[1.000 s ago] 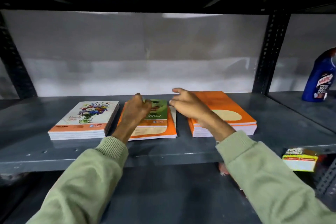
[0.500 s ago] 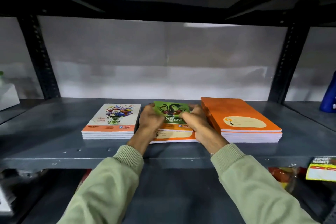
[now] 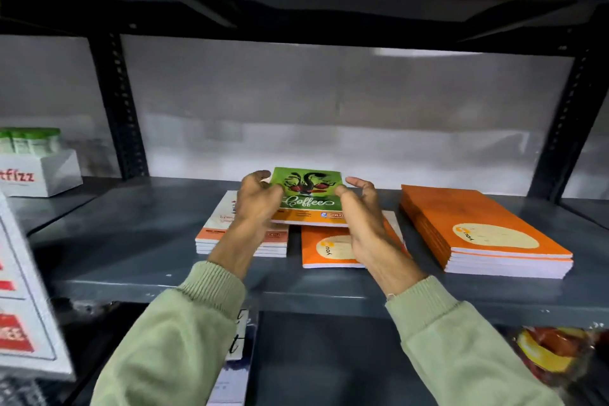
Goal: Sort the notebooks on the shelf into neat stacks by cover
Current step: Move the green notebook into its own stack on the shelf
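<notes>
While both hands grip it, the green "Coffee" notebook [image 3: 308, 196] sits lifted and tilted above the shelf [image 3: 138, 241], clear of the books below. Left hand [image 3: 258, 204] is closed on its left edge, thumb on the cover, fingers wrapped behind. Right hand [image 3: 361, 214] pinches the right edge with thumb on the cover; its other fingers are spread loosely behind. Looks like more than one notebook in the grip: white page edges show under the green cover, count unclear.

Directly below and slightly nearer the camera: a single orange notebook [image 3: 324, 249] lying flat with a cream label patch, partly hidden by the right hand. Left of it, just beside: floral-cover stack [image 3: 224, 234], white cover with orange bottom band, several books, squared up, mostly hidden by the left hand. Right, set apart by a gap: orange stack [image 3: 478, 224], several books, angled a bit to the shelf's front edge.

Far left on the neighbouring shelf bay: white box [image 3: 43, 173] with red lettering, green-capped items on top. Both sleeves are light green.
</notes>
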`<act>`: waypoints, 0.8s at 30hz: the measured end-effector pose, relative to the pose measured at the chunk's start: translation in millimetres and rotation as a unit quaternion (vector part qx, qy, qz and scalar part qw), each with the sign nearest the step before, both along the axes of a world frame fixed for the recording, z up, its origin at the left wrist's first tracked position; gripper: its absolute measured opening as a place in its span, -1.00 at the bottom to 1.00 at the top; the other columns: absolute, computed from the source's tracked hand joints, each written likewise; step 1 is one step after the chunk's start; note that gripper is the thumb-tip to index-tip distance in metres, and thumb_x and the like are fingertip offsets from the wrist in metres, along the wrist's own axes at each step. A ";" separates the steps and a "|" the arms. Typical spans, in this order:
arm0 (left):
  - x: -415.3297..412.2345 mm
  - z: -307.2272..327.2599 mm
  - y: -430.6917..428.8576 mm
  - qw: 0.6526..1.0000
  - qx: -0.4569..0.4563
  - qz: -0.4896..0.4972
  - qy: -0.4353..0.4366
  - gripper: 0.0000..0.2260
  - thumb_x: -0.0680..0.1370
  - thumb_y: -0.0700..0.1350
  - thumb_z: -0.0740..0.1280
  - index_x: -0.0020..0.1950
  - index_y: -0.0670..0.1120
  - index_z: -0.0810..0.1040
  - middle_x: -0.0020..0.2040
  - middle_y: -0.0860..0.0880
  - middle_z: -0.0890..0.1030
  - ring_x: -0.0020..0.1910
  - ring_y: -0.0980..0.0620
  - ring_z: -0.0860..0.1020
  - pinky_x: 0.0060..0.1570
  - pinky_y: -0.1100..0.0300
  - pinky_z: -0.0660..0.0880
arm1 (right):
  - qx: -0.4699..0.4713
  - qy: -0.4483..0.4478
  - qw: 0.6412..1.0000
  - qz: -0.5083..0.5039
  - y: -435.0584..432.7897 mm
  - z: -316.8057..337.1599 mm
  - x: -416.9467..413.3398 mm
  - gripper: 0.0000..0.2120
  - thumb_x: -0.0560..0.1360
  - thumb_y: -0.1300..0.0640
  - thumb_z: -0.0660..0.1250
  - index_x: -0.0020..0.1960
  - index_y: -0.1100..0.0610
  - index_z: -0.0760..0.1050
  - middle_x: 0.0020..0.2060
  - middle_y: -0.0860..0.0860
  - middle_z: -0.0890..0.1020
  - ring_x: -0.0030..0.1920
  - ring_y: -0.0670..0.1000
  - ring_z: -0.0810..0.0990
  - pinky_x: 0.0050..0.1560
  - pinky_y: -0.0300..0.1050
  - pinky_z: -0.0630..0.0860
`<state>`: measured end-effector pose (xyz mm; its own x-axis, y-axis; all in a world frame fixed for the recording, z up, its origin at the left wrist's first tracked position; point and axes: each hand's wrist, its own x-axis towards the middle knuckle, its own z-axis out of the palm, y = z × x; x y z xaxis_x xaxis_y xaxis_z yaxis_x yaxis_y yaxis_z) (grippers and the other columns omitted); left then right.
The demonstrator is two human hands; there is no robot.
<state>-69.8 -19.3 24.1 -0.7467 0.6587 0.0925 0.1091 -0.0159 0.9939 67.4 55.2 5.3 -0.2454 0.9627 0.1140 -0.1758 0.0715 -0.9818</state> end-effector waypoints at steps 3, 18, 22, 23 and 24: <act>-36.9 -11.1 -12.4 0.999 -0.008 0.045 0.003 -0.60 0.33 -0.09 0.35 0.18 -0.02 0.52 0.07 -0.07 0.68 0.06 -0.11 0.65 0.16 -0.10 0.58 | 0.029 -0.014 0.999 0.019 -16.6 -3.7 -26.8 -0.72 0.55 0.13 0.32 0.24 0.02 0.40 -0.07 -0.01 0.60 -0.12 -0.09 0.57 -0.16 -0.09 0.54; -54.9 -13.4 -55.9 0.993 -0.035 0.057 0.094 -0.47 0.55 -0.01 0.36 0.47 -0.17 0.36 0.30 -0.09 0.52 0.28 -0.07 0.50 0.35 0.03 0.41 | 0.059 -0.132 0.987 0.065 -26.8 -13.1 -42.3 -0.64 0.47 0.06 0.41 0.21 0.00 0.39 0.05 -0.01 0.63 0.08 0.01 0.60 -0.01 -0.13 0.51; -11.1 -8.4 -36.9 0.996 0.016 -0.021 0.085 -0.58 0.57 -0.10 0.33 0.42 -0.13 0.44 0.34 -0.08 0.56 0.31 -0.05 0.52 0.38 -0.02 0.42 | 0.049 -0.169 0.984 0.019 -6.2 -2.3 -4.0 -0.58 0.47 -0.03 0.38 0.28 -0.07 0.36 0.12 -0.04 0.54 0.12 0.02 0.54 0.09 -0.07 0.46; 2.8 -8.6 -31.1 0.994 0.012 -0.039 0.097 -0.67 0.58 -0.12 0.31 0.34 -0.12 0.50 0.29 -0.08 0.58 0.27 -0.04 0.53 0.35 -0.02 0.43 | 0.050 -0.185 0.982 0.010 0.4 -2.1 7.2 -0.57 0.47 -0.06 0.37 0.29 -0.09 0.35 0.12 -0.04 0.53 0.13 0.02 0.53 0.08 -0.08 0.44; 13.3 -11.2 -24.9 0.992 0.001 -0.055 0.112 -0.82 0.59 -0.13 0.30 0.18 -0.05 0.55 0.19 -0.07 0.61 0.18 -0.03 0.55 0.28 0.01 0.48 | 0.047 -0.213 0.976 -0.003 6.3 -3.5 14.8 -0.55 0.45 -0.12 0.36 0.29 -0.11 0.34 0.15 -0.04 0.54 0.15 0.03 0.53 0.12 -0.07 0.45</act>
<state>-56.5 -44.2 12.9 -0.6307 0.7349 0.2493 0.3245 -0.0421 0.9449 82.2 61.5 1.8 -0.2851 0.9541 0.0912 0.2481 0.1654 -0.9545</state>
